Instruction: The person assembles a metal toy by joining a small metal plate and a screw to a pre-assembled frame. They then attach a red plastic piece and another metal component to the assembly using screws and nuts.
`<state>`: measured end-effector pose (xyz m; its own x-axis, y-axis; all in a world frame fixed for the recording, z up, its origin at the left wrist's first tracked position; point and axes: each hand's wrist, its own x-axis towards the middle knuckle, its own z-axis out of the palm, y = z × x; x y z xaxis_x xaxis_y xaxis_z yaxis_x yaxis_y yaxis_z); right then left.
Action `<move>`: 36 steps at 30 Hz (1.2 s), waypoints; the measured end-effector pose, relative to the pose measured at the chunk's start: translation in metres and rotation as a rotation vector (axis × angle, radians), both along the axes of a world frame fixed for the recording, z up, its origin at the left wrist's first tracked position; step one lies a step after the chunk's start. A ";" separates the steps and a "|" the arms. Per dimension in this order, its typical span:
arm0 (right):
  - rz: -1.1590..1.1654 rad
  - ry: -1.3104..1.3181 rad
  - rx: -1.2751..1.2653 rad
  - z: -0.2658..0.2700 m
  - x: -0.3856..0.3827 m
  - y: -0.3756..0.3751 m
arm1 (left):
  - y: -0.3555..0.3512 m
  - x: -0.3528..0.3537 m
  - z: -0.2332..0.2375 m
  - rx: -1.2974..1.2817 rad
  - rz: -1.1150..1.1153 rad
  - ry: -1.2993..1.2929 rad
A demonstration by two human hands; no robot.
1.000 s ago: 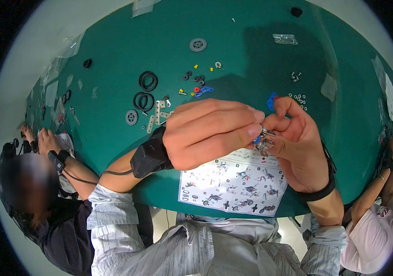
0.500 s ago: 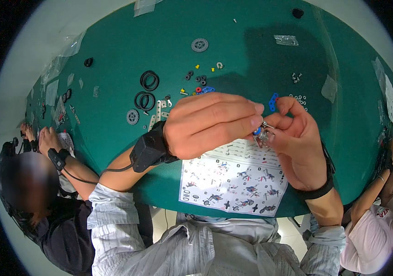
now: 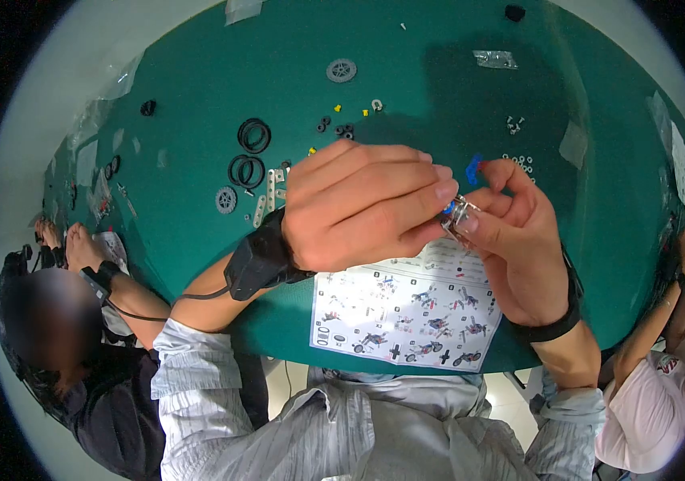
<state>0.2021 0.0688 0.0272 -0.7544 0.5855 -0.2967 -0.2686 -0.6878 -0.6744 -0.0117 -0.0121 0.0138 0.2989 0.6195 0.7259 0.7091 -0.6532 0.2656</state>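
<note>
Between my two hands is a small assembly of shiny metal and blue parts (image 3: 460, 216). My left hand (image 3: 366, 204) pinches its left side, fingers stretched together over it with the thumb beneath. From the other side, my right hand (image 3: 519, 252) grips it between thumb and fingers, the remaining fingers curled. Much of the assembly is covered by fingertips. A blue piece with holes and a bit of red (image 3: 473, 170) shows beside a curled right finger; whether it is touched cannot be told. Under the hands lies a printed instruction sheet (image 3: 403, 321) with small step drawings.
On the green table are black rubber rings (image 3: 254, 135), grey wheels (image 3: 341, 70), perforated metal strips (image 3: 271, 191), small black parts (image 3: 344, 131), screws (image 3: 514, 124), nuts (image 3: 525, 163) and a plastic bag (image 3: 495, 59). Other people sit at left (image 3: 110, 385) and right (image 3: 647, 409).
The metal assembly has turned a little between my fingers, showing more of its metal frame. My left hand has shifted slightly upward. The whole view has moved a little.
</note>
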 end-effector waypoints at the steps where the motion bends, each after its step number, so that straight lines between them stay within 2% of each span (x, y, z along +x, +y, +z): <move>1: -0.005 0.003 -0.003 -0.001 -0.001 0.000 | 0.000 0.000 -0.001 -0.007 0.011 -0.004; 7: -0.032 -0.003 0.001 -0.001 -0.003 -0.002 | 0.004 0.006 -0.008 -0.059 -0.035 -0.154; 13: -0.037 -0.057 0.018 0.001 -0.003 0.000 | 0.005 0.007 -0.005 -0.096 -0.071 -0.187; 36: 0.022 0.016 -0.018 0.002 0.000 0.005 | 0.005 0.003 -0.005 -0.163 -0.115 -0.134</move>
